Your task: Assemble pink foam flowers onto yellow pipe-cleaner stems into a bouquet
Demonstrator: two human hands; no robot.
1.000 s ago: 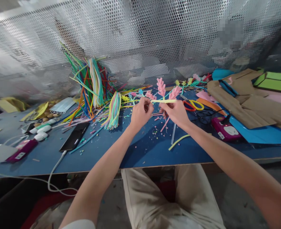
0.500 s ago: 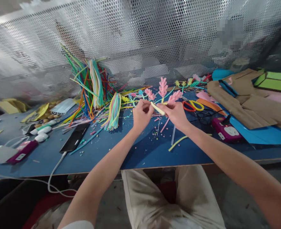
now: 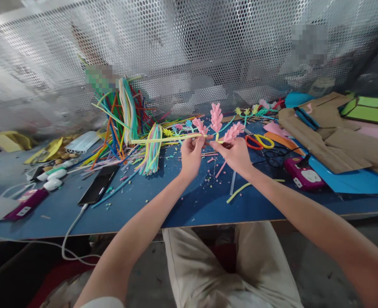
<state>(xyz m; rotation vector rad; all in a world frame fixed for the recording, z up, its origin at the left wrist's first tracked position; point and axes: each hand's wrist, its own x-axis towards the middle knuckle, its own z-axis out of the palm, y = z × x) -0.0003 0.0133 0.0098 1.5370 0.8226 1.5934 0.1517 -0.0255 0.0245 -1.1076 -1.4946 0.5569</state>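
Above the blue table, my left hand point(image 3: 190, 157) pinches a long pale-yellow pipe cleaner point(image 3: 166, 139) that sticks out to the left. My right hand point(image 3: 237, 155) is closed by thumb and fingers on the yellow stem of a pipe-cleaner flower sprig point(image 3: 216, 117). Three fluffy pink heads rise from the sprig, one upright and one leaning to each side. The fingertips of both hands almost meet at the stem, and the exact join there is hidden. Under my right forearm lies a loose yellow-green pipe cleaner point(image 3: 238, 192).
On the left are pipe-cleaner bundles point(image 3: 129, 113), a black phone point(image 3: 99, 185) on a cable and a purple power strip point(image 3: 27, 204). To the right lie scissors point(image 3: 266, 142), another purple power strip point(image 3: 304, 176) and brown cardboard point(image 3: 346, 145). A perforated metal screen point(image 3: 208, 55) stands behind.
The yellow pipe cleaner, which pointed towards me between both hands, now stretches out to the left from my left hand. The pink sprig has stayed nearly in place.
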